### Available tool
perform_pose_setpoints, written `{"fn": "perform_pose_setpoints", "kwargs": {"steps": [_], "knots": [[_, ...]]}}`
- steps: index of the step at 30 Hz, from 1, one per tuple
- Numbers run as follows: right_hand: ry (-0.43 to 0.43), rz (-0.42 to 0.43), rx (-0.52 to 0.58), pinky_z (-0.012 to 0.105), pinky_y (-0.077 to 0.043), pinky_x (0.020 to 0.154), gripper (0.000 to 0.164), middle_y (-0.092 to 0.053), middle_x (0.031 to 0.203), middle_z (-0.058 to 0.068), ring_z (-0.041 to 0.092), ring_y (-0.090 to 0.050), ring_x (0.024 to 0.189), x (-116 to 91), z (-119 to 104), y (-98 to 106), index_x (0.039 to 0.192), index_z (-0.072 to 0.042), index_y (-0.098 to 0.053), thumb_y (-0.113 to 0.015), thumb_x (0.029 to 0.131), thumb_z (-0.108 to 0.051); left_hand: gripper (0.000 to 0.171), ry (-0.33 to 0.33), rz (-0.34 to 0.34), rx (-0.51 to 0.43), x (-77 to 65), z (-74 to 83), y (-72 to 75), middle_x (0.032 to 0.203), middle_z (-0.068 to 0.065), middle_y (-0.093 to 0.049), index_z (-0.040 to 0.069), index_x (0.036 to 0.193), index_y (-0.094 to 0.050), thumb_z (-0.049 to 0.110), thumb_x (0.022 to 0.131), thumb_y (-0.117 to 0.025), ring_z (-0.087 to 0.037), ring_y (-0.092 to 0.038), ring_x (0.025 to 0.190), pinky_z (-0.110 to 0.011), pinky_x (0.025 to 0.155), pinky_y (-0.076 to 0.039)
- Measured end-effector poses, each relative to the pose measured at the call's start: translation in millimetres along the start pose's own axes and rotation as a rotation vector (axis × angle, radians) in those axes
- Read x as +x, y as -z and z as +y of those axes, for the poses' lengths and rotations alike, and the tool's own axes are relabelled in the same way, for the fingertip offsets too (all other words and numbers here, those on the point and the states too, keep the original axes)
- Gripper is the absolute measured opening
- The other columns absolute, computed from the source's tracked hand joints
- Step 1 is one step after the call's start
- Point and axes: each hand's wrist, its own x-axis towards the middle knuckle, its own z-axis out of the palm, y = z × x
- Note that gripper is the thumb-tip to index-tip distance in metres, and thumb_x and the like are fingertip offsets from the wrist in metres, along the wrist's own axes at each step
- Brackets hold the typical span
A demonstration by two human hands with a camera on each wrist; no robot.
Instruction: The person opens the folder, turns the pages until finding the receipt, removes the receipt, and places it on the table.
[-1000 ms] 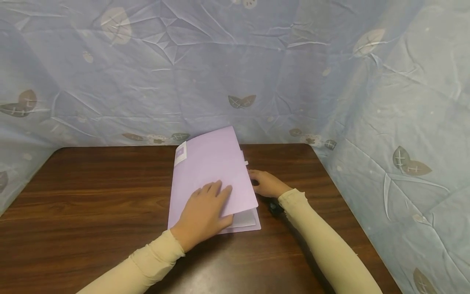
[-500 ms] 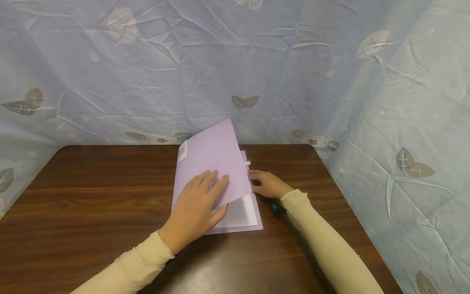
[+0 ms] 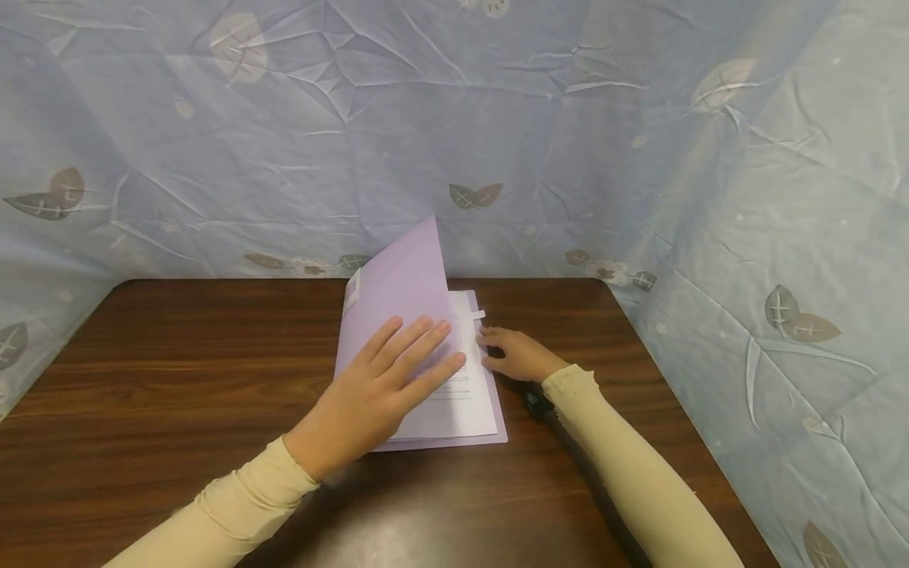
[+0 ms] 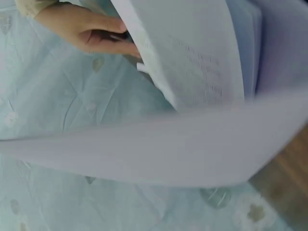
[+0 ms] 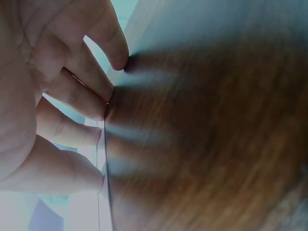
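Note:
A purple folder lies on the table with its front cover raised and leaning left. Under it printed white sheets show on the right side, and a small white tab sticks out at the right edge. My left hand has its fingers spread against the outside of the cover. In the left wrist view the cover stands up blurred across the frame. My right hand rests at the folder's right edge. Seen from the right wrist, its fingertips touch that edge and the tabletop beside it.
The dark wooden table extends to both sides of the folder. A pale blue leaf-patterned cloth hangs along the table's back and right edges. A black strap device sits under the right wrist.
My left hand has pushed the cover up and leftward, with its fingers spreading wider. More of the printed sheets shows now. The right hand stays at the folder's edge.

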Motion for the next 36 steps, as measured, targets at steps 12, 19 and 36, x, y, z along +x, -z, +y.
{"fn": "perform_pose_setpoints", "kwargs": {"steps": [12,19,36], "knots": [[0.001,-0.013,-0.012,0.048,-0.030,0.123,0.054,-0.038,0.164,0.008,0.030,-0.036,0.152,-2.6,3.8,-0.3,0.150,-0.005,-0.053,-0.068,0.102,-0.025,0.067,-0.233,-0.228,0.295,6.8,-9.8,30.6,0.164,-0.020,-0.035,0.005,0.148,-0.054,-0.006,0.085,-0.073,-0.027,-0.032,0.154,-0.039,0.126,-0.022],[-0.018,-0.012,-0.029,0.046,-0.029,0.123,0.057,-0.037,0.165,0.007,0.028,-0.034,0.153,0.7,3.3,0.0,0.152,-0.006,-0.051,-0.067,0.101,-0.027,0.042,-0.075,-0.116,0.305,3.5,-7.1,40.7,0.138,-0.025,-0.063,-0.004,0.134,-0.063,-0.007,0.097,-0.044,-0.034,-0.061,0.129,-0.042,0.123,-0.030],[-0.026,-0.013,-0.027,0.045,-0.029,0.123,0.057,-0.039,0.165,0.006,0.026,-0.034,0.153,-2.2,2.5,2.2,0.152,-0.008,-0.052,-0.068,0.101,-0.029,0.090,0.532,-0.316,0.413,-25.9,-9.2,79.2,0.119,-0.045,-0.060,-0.010,0.130,-0.062,0.036,0.061,-0.096,-0.057,-0.054,0.123,-0.052,0.127,-0.015]]}}
